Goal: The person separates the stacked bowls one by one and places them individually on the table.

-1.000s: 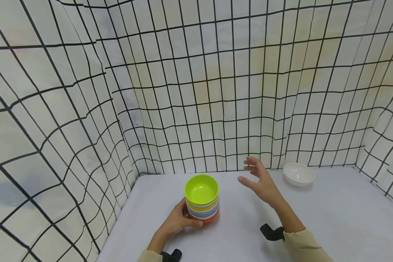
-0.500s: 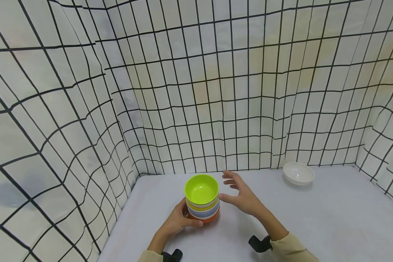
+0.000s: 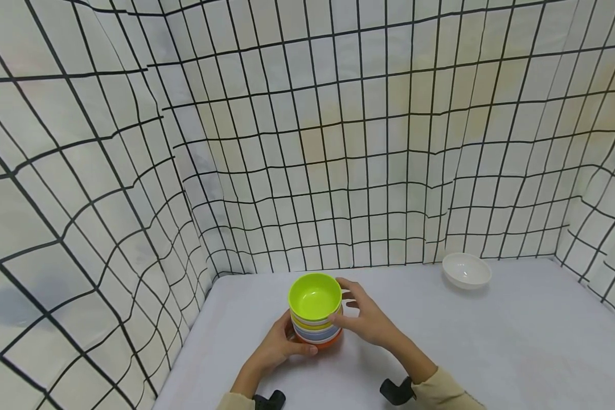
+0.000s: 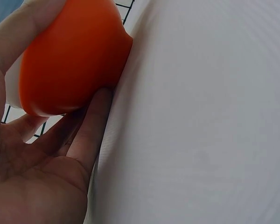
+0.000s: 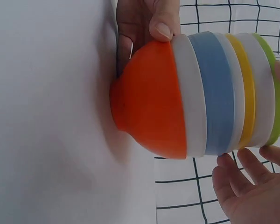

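Right hand (image 3: 366,319): shifted left across to the stack; a second ago it hung well apart in mid-air, half a second ago just beside it.
Right grip: thumb at near side of the green bowl (image 3: 315,297), fingers round the far side; fingertips touch upper bowls in right-wrist view. Grasping lightly or firmly, cannot tell.
Left hand (image 3: 281,344): no visible change; thumb and fingers curled round the orange bowl (image 5: 151,105) at the bottom, grasping it; one finger low by its foot.
Bowl stack (image 3: 315,312): same place, upright on the table (image 3: 543,330), between the hands, nested, no lift seen.
Stack order, bottom up: orange, white (image 5: 194,93), blue (image 5: 218,93), white, yellow (image 5: 248,93), white, green on top.
Loose white bowl (image 3: 466,273): unmoved, far right, near the grid-lined backdrop (image 3: 379,171), well apart from both hands.
Meaning for the work: single-hand hold now two-handed, left low, right high. Reads as steadying the base while taking hold near the top; judgement only.
Unclear: which upper bowls the right hand bears on besides green; fingertips span several rims.
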A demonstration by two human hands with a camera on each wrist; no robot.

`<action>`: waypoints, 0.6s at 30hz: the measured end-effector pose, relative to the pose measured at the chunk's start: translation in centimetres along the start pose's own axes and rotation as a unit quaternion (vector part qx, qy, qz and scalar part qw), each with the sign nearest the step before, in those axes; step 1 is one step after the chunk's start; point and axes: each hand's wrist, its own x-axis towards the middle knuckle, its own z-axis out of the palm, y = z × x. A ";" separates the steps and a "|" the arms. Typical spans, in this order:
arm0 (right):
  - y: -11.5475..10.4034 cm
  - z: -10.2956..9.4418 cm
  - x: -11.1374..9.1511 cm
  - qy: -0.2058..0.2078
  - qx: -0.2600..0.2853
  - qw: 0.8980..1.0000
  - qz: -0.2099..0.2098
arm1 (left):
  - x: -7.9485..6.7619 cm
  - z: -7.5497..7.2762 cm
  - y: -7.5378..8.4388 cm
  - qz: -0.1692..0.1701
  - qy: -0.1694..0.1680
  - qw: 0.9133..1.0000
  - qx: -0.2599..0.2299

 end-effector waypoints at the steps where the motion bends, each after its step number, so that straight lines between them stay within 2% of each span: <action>1: 0.0 0.1 0.0 0.000 0.001 1.000 -0.002 | 0.0 0.0 0.0 0.000 0.001 1.000 0.000; 12: -0.3 1.3 0.6 0.010 0.026 0.999 0.020 | 0.0 0.0 0.0 0.009 -0.005 1.000 -0.001; 18: -0.3 2.1 1.1 0.009 0.042 0.999 0.016 | 0.0 -0.1 0.1 0.004 -0.006 1.000 -0.005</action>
